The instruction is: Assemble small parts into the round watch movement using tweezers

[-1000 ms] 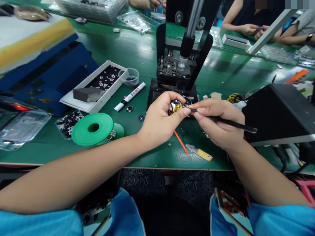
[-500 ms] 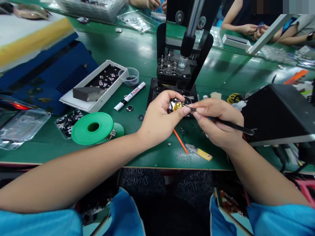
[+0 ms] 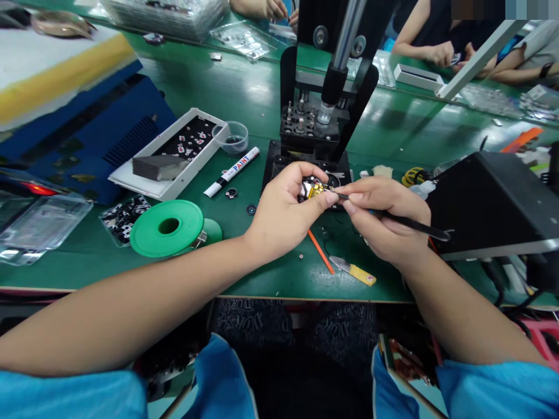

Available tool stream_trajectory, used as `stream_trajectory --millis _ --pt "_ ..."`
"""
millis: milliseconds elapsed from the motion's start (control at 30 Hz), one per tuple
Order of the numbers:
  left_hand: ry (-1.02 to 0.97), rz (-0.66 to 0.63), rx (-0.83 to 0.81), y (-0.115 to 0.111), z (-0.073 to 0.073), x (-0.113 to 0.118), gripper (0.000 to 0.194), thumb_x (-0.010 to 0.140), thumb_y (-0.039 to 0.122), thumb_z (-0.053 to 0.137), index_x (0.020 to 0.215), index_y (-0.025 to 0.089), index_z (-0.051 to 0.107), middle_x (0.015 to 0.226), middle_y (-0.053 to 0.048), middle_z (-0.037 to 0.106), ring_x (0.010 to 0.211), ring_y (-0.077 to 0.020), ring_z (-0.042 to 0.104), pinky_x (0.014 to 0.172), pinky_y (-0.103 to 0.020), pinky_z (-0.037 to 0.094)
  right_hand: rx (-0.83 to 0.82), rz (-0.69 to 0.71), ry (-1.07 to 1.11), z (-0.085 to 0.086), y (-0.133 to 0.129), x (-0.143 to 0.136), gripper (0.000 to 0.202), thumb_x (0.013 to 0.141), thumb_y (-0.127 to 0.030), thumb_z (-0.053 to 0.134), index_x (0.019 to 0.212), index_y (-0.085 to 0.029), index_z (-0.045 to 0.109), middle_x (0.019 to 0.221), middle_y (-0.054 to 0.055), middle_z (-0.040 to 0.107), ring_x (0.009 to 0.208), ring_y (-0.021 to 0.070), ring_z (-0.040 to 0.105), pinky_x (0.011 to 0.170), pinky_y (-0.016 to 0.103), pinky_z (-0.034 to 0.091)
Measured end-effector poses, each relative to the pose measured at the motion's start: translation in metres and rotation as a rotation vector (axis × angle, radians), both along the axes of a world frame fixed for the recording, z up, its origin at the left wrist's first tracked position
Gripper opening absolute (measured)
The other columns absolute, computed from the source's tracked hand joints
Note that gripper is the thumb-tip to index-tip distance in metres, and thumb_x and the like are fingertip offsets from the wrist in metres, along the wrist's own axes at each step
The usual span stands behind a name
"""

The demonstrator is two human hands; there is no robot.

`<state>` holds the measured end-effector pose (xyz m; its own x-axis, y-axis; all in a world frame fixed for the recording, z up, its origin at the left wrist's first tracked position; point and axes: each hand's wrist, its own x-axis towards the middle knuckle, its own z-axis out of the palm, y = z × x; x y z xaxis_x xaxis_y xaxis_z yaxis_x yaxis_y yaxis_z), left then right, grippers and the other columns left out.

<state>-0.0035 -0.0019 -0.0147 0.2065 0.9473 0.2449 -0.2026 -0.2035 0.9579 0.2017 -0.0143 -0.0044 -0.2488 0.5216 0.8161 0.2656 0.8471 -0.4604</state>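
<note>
Between the thumb and fingers of my left hand [image 3: 286,203] is a small round electronic assembly [image 3: 313,189] with gold-coloured and silvery parts; its lower side is hidden by the thumb. My right hand [image 3: 388,212] pinches black tweezers [image 3: 408,222], whose handle end sticks out past the fingers to the right. The tweezer tips reach the assembly's right edge, close to my left thumb; whether they grip a part there is too small to tell. Both hands are held just in front of the black press [image 3: 310,131].
Left of my hands are a paint marker [image 3: 231,171], a green spool [image 3: 168,228], a white tray of small parts [image 3: 174,189] and a clear cup [image 3: 231,142]. A yellow-handled blade [image 3: 353,270] and an orange stick [image 3: 321,251] lie nearer me. A black box [image 3: 493,198] stands right; co-workers' hands show beyond.
My hands keep nearly the same pose on the assembly and tweezers. The view has shifted very slightly. At the far right, a co-worker's hands have moved a little apart.
</note>
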Motion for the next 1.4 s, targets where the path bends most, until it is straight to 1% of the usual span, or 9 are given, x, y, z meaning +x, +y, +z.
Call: stream_trajectory --millis 200,500,633,833,1000,1100,1200,1300,1400 --pt "-0.012 -0.004 -0.018 0.0011 -0.0015 0.0017 0.049 0.081 0.048 0.105 0.107 0.024 0.071 0.087 0.001 0.072 0.078 -0.016 0.065 0.075 -0.03 0.056 0.02 -0.021 0.002 0.0011 0.0011 0.0005 0.025 0.092 -0.009 0.085 0.102 -0.031 0.082 0.109 0.001 0.093 0.098 0.0235 0.09 0.085 0.04 0.076" --pt "0.001 -0.013 -0.011 0.0006 0.0019 0.0006 0.05 0.08 0.051 0.106 0.103 0.023 0.071 0.083 0.002 0.069 0.076 -0.0151 0.061 0.073 -0.03 0.054 0.011 0.004 -0.001 0.0014 0.0003 0.0001 0.026 0.091 -0.005 0.085 0.103 -0.028 0.082 0.111 0.002 0.093 0.1 0.0209 0.09 0.088 0.036 0.074" --pt "0.0 -0.005 -0.014 0.0 0.0019 0.0003 0.05 0.08 0.05 0.106 0.105 0.024 0.071 0.086 0.002 0.071 0.077 -0.0158 0.063 0.075 -0.031 0.055 0.004 -0.008 0.011 0.0022 0.0005 0.0 0.025 0.091 -0.007 0.085 0.1 -0.03 0.082 0.109 0.0 0.092 0.096 0.0223 0.09 0.083 0.038 0.075" --pt "0.014 -0.01 -0.001 -0.0004 0.0018 0.0002 0.05 0.08 0.051 0.106 0.102 0.024 0.071 0.084 0.002 0.07 0.077 -0.0159 0.063 0.076 -0.031 0.055 0.028 -0.028 -0.026 0.0015 -0.0006 -0.0001 0.024 0.092 -0.008 0.084 0.102 -0.03 0.082 0.11 0.001 0.093 0.098 0.0223 0.09 0.085 0.038 0.075" --pt "0.006 -0.004 -0.003 -0.0005 0.0017 0.0004 0.052 0.078 0.053 0.106 0.103 0.025 0.071 0.085 0.002 0.071 0.078 -0.0165 0.064 0.075 -0.032 0.056 0.024 -0.047 -0.016 0.0027 -0.0007 0.0 0.024 0.091 -0.01 0.084 0.101 -0.032 0.082 0.107 0.0 0.093 0.094 0.0236 0.09 0.081 0.04 0.075" --pt "0.018 -0.009 0.016 -0.0003 0.002 0.0001 0.05 0.08 0.054 0.105 0.101 0.024 0.071 0.084 0.001 0.07 0.077 -0.0163 0.063 0.074 -0.032 0.055 0.026 -0.055 -0.042 0.0022 -0.0015 0.0 0.022 0.093 -0.011 0.084 0.102 -0.031 0.083 0.109 0.0 0.093 0.097 0.0235 0.09 0.084 0.041 0.076" --pt "0.013 -0.016 0.006 -0.0002 0.0021 0.0001 0.049 0.081 0.052 0.105 0.102 0.024 0.071 0.085 0.002 0.07 0.077 -0.0157 0.062 0.075 -0.032 0.054 0.011 -0.043 -0.041 0.0017 -0.0021 0.0004 0.023 0.093 -0.01 0.084 0.102 -0.03 0.084 0.111 0.0 0.093 0.099 0.0228 0.09 0.086 0.039 0.076" --pt "0.0 -0.009 -0.005 -0.0003 0.002 0.0004 0.05 0.079 0.049 0.106 0.104 0.023 0.071 0.085 0.002 0.069 0.077 -0.0148 0.061 0.076 -0.031 0.054 0.013 -0.037 -0.018 0.0019 -0.0016 0.0006 0.021 0.092 -0.011 0.086 0.1 -0.031 0.083 0.108 0.0 0.093 0.095 0.0233 0.09 0.083 0.04 0.076" --pt "0.019 -0.005 0.01 -0.0004 0.0022 0.0001 0.048 0.082 0.05 0.104 0.104 0.023 0.071 0.085 0.002 0.069 0.077 -0.0154 0.061 0.075 -0.032 0.053 0.019 -0.049 -0.022 0.002 -0.0009 0.0002 0.02 0.092 -0.013 0.086 0.1 -0.032 0.083 0.107 0.0 0.093 0.094 0.0243 0.09 0.082 0.041 0.076"
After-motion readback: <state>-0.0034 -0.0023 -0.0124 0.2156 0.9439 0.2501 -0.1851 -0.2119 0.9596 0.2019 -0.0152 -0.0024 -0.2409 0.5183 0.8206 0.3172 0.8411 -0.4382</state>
